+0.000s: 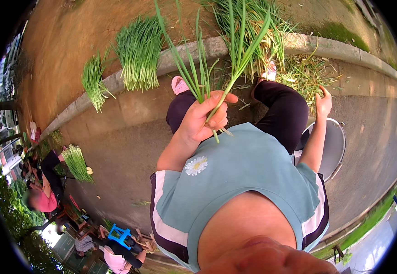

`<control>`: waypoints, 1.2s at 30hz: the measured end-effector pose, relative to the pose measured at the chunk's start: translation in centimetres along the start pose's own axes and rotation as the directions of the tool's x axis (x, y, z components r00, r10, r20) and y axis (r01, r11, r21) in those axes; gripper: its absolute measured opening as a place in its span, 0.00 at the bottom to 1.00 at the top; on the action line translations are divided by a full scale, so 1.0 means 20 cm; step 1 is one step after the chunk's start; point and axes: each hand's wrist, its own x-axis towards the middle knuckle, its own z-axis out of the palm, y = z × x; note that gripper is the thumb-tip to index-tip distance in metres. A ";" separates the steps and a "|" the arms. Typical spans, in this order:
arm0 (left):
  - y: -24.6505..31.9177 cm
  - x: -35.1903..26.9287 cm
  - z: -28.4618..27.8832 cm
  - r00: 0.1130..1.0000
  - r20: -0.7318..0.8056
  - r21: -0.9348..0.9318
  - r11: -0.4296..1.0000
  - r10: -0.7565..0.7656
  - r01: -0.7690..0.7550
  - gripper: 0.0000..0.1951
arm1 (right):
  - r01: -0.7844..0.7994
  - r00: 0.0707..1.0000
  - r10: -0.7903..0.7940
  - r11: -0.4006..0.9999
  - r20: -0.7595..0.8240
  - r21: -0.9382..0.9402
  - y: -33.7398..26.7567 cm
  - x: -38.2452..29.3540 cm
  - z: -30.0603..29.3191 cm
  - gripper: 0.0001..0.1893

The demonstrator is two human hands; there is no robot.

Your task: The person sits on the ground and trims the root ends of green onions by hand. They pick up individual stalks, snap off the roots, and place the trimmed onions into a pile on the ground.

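My left hand (208, 114) grips a few long green chive stalks (234, 77) in front of my chest. Their pale lower ends stick out below the fist, and the leaves fan upward and apart. My right hand (323, 102) is out to the right, fingers apart, with nothing visible in it. Just beyond it, a litter of green and yellowed leaf scraps (304, 77) covers the ground by the curb. A large heap of untidy chives (253, 30) lies over the curb ahead of my feet.
Two neat chive bundles, a large one (140, 54) and a smaller one (94, 82), lean on the concrete curb (342, 51) at left. A round grey object with a pale rim (330, 147) stands by my right hip. Other people sit at far left, near another bundle (78, 163) and a blue stool (119, 234).
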 end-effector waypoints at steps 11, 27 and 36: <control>-0.09 0.02 0.06 0.974 -0.116 0.433 0.893 0.192 -0.125 0.12 | -0.319 0.534 -0.792 0.134 0.295 0.938 -1.31 -0.53 -0.53 0.18; -0.09 0.07 0.02 0.955 -0.156 0.652 0.753 0.253 -0.093 0.23 | -0.301 0.766 -0.557 0.130 0.321 0.945 -1.30 -0.45 -0.49 0.09; -0.16 0.13 -0.06 0.979 -0.103 0.568 0.819 0.177 -0.088 0.15 | -0.224 0.656 -0.690 0.210 0.307 0.952 -1.40 -0.50 -0.31 0.10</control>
